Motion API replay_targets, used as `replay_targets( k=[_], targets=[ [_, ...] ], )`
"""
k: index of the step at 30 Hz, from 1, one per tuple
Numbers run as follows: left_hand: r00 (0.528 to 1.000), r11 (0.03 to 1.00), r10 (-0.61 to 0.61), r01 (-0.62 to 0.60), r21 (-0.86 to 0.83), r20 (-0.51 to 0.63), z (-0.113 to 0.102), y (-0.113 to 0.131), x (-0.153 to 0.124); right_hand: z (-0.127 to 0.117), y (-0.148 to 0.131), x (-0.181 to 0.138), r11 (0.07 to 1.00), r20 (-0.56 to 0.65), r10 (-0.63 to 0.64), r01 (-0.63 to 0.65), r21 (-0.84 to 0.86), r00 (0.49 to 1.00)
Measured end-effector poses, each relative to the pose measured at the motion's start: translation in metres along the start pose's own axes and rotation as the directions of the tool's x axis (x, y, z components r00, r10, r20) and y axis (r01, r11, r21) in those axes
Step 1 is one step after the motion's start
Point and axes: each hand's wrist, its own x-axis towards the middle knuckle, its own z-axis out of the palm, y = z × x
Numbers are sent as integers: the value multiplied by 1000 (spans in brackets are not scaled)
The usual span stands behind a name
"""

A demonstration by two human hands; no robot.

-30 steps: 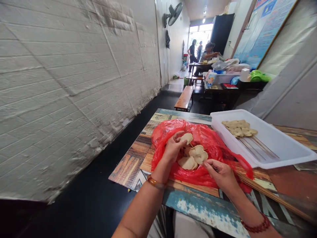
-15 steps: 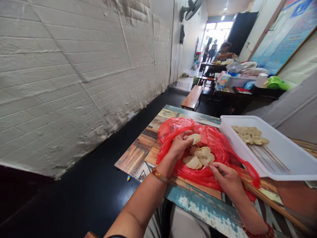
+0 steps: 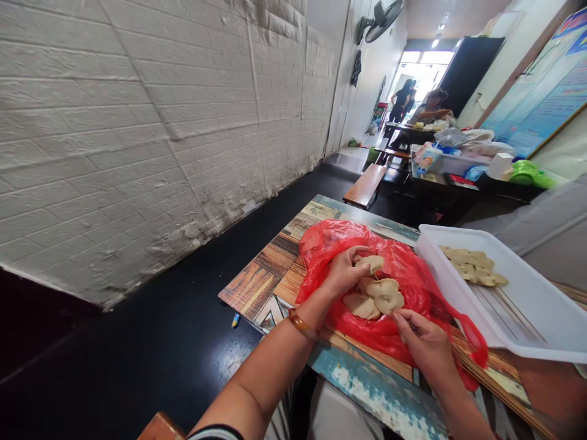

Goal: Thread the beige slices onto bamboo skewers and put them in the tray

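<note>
My left hand point(image 3: 347, 269) is closed on a pale, thin round slice point(image 3: 372, 264) at the upper side of a small cluster. A thin wooden skewer point(image 3: 376, 275) shows just below that slice. Several more pale slices point(image 3: 389, 299) overlap beneath it, over a crumpled red plastic bag point(image 3: 339, 235). At the cluster's lower right, my right hand point(image 3: 422, 336) pinches thumb and finger together around the skewer's near end, mostly hidden by the fingers. Whether the lowest slices are on the skewer or lie loose, I cannot tell.
A white tray point(image 3: 541, 305) at the right holds skewered slices point(image 3: 474, 264). Bare sticks point(image 3: 499, 382) lie on the wood-patterned table point(image 3: 257, 281) near my right arm. Beyond stand a bench point(image 3: 365, 185), a cluttered table and a seated person point(image 3: 431, 110). A brick-patterned wall point(image 3: 183, 122) runs along the left.
The view has shifted slightly, so everything sits a little farther right and lower. My left hand's slice seems slightly closer to the cluster; both hands keep their grip.
</note>
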Motion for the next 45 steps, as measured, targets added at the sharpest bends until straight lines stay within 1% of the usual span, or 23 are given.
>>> replay_targets(
  k=[4,9,11,14,20,24,26,30,34,38,45],
  targets=[
    [1000,1000,2,-2,3,-10,1,1,0,1,2,1,999,17,20,-21,29,1000],
    [999,989,-35,40,-143,39,2,3,-2,1,3,3,996,34,63,-65,54,997],
    [998,986,-44,51,-160,49,2,2,-2,1,3,3,997,33,58,-59,55,998],
    [997,989,-41,50,-142,66,0,-1,-1,0,3,2,998,32,36,-37,54,999],
    [997,997,-30,35,-74,71,0,-7,1,0,2,2,999,41,32,-33,24,999],
    [996,997,-36,41,-63,80,1,-11,2,0,1,2,999,16,25,-26,24,1000],
    [994,992,-70,78,-99,83,1,-13,2,0,1,2,999,8,20,-20,29,1000],
    [986,962,-153,163,-220,62,1,-14,1,0,1,3,999,8,12,-12,49,1000],
    [986,948,-161,164,-271,34,1,-12,1,1,3,3,997,17,8,-9,80,1000],
    [993,967,-119,120,-224,20,3,-10,1,3,4,3,996,15,2,-3,87,1000],
    [999,999,-35,34,-20,-33,5,-7,1,3,0,2,993,16,10,-12,114,1000]
  ],
)
